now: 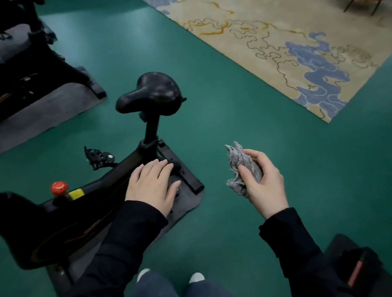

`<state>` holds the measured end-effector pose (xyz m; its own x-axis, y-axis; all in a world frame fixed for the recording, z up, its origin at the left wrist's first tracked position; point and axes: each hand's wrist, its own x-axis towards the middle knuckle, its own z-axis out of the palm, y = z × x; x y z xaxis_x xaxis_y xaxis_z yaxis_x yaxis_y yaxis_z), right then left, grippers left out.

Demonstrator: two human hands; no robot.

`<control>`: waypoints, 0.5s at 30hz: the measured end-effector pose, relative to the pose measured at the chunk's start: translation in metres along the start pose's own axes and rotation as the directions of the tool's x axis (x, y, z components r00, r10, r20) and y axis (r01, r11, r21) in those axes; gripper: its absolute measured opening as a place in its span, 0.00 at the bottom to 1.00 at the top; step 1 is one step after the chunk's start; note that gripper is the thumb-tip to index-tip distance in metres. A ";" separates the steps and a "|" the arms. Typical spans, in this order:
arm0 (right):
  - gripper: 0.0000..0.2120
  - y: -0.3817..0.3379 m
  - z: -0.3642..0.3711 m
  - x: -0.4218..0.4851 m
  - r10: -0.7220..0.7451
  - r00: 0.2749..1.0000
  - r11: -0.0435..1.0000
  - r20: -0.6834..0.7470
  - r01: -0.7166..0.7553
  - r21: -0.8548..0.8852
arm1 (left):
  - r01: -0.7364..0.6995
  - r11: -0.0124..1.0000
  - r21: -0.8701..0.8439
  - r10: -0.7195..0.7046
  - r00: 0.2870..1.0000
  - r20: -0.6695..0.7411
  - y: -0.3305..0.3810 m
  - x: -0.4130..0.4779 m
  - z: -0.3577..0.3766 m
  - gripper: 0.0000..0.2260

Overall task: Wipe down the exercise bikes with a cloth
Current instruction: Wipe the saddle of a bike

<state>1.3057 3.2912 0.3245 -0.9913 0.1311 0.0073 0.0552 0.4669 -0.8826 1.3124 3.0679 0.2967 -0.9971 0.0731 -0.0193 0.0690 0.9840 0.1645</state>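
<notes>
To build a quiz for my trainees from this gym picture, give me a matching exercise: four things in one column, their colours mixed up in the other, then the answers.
Things:
1. cloth
2. knob
3. saddle
4. floor

Colours:
A. black
B. green
C. grey
D. red

Pairs: 1-C; 2-D; 3-A; 4-B

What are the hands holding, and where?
The right hand grips the bunched grey cloth around its middle. The left hand holds nothing.
</notes>
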 end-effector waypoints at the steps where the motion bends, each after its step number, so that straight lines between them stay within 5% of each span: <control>1: 0.12 0.002 -0.003 0.005 0.003 1.000 1.000 0.004 -0.003 -0.005 | 0.000 1.000 -0.009 0.000 1.000 0.008 0.004 0.006 0.001 0.22; 15: 0.11 0.008 0.007 0.144 -0.022 0.996 0.992 0.082 0.031 -0.122 | -0.007 1.000 0.004 0.007 0.993 0.115 0.007 0.142 0.034 0.23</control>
<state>1.1623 3.3078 0.3148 -0.9987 0.0490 -0.0121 0.0381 0.5737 -0.8182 1.1726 3.0907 0.2619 -0.9865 0.0979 -0.1316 0.0762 0.9840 0.1610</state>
